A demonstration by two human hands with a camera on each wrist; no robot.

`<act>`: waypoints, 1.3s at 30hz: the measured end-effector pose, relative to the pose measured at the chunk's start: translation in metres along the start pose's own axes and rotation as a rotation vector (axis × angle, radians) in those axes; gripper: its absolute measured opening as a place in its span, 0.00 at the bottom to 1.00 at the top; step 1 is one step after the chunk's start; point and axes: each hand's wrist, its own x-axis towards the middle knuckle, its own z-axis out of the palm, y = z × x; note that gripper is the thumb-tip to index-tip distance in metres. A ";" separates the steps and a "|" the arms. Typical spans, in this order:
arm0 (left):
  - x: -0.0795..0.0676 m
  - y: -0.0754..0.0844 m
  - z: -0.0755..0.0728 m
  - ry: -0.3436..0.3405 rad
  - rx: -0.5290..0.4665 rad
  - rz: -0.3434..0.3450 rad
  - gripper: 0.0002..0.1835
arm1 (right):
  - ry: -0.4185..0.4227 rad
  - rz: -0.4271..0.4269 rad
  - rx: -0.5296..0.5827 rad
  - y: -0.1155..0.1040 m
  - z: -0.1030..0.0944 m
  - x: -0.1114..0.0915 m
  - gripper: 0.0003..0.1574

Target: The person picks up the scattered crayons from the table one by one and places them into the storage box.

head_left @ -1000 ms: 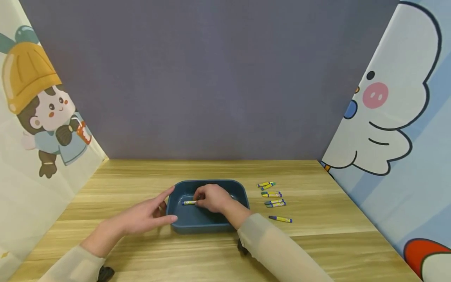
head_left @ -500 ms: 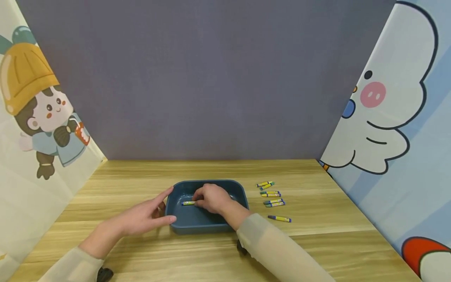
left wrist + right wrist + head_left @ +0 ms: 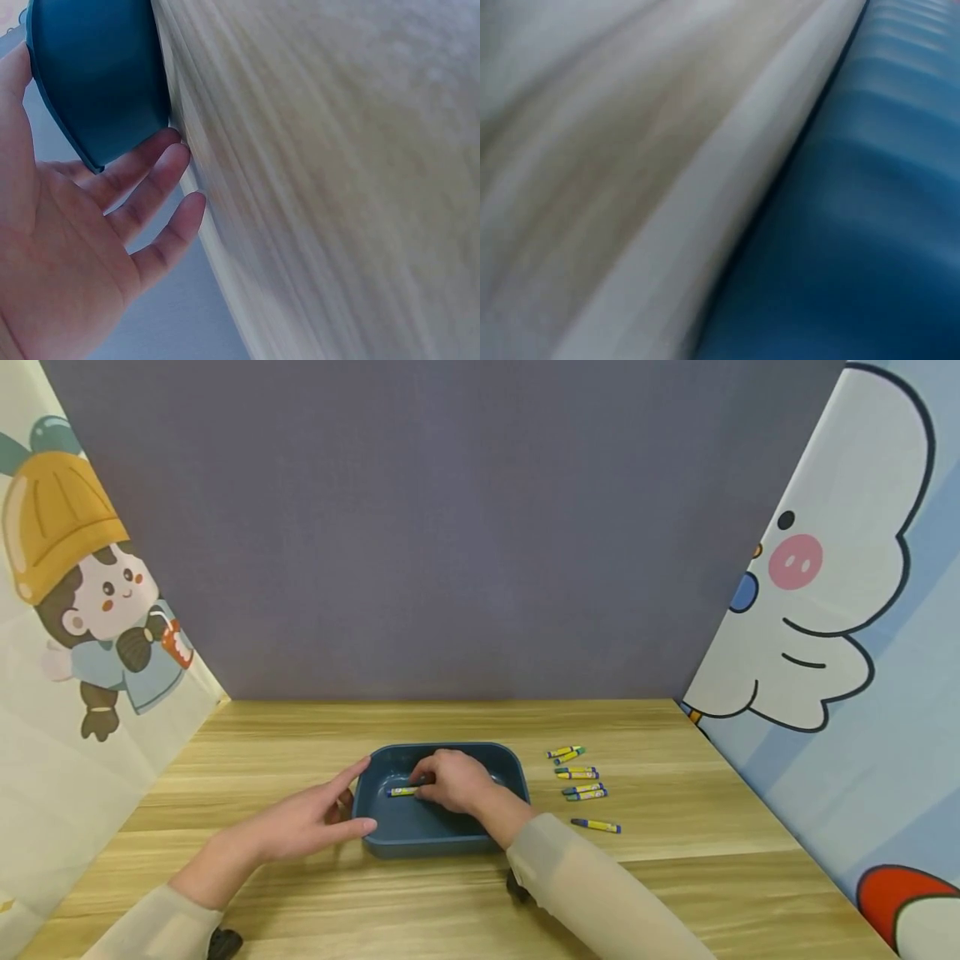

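1 crayon (image 3: 402,792) in the right hand (image 3: 455,781) lies within tray edges (image 3: 427,846).

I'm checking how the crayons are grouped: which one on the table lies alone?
The crayon lowest in the head view, lying singly; the other six on the table lie in pairs.

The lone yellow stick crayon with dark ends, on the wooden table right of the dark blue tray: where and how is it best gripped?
I'd pinch the lone yellow crayon at its middle from above, squeezing its near and far long sides. It lies flat, nearly crosswise in the head view, apart from the yellow crayon pair beyond, so both sides look free.
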 end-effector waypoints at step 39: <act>0.000 0.001 0.000 0.031 0.039 0.032 0.53 | 0.100 -0.040 0.428 0.033 -0.059 -0.078 0.11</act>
